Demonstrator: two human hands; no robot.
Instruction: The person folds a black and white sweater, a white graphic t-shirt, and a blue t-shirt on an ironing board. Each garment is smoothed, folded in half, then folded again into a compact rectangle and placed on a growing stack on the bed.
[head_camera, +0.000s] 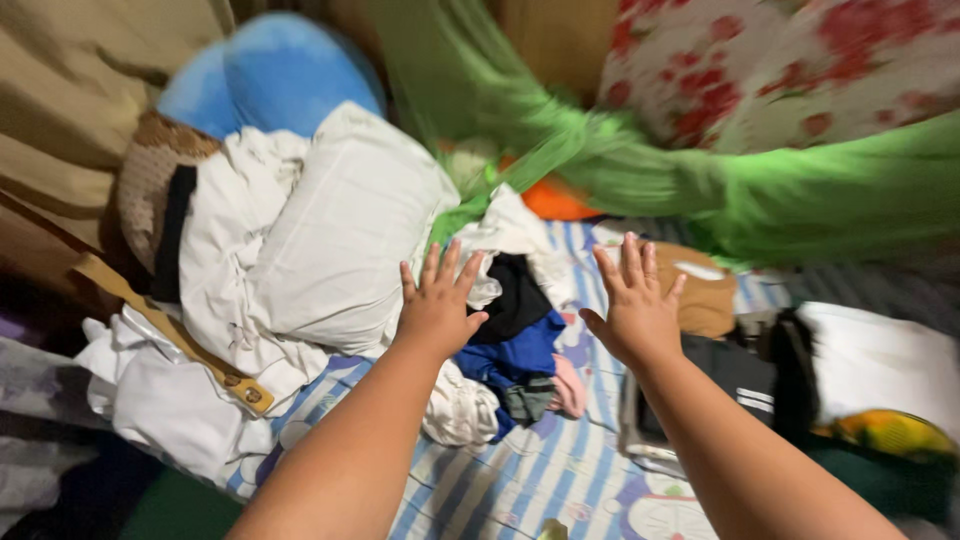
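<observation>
Above the striped bedsheet, the left hand and the right hand were spread wide, holding nothing. Between them lay a pile of clothes, black and blue, touching a white pillow. Green netting hung just behind.

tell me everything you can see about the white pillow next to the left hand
The white pillow is plump and rectangular, in a soft, lightly creased fabric cover. It lies tilted on the clothes heap, one corner pointing up toward a blue cushion. Crumpled white garments press against its left side. The left hand, fingers spread, is at its lower right edge.
</observation>
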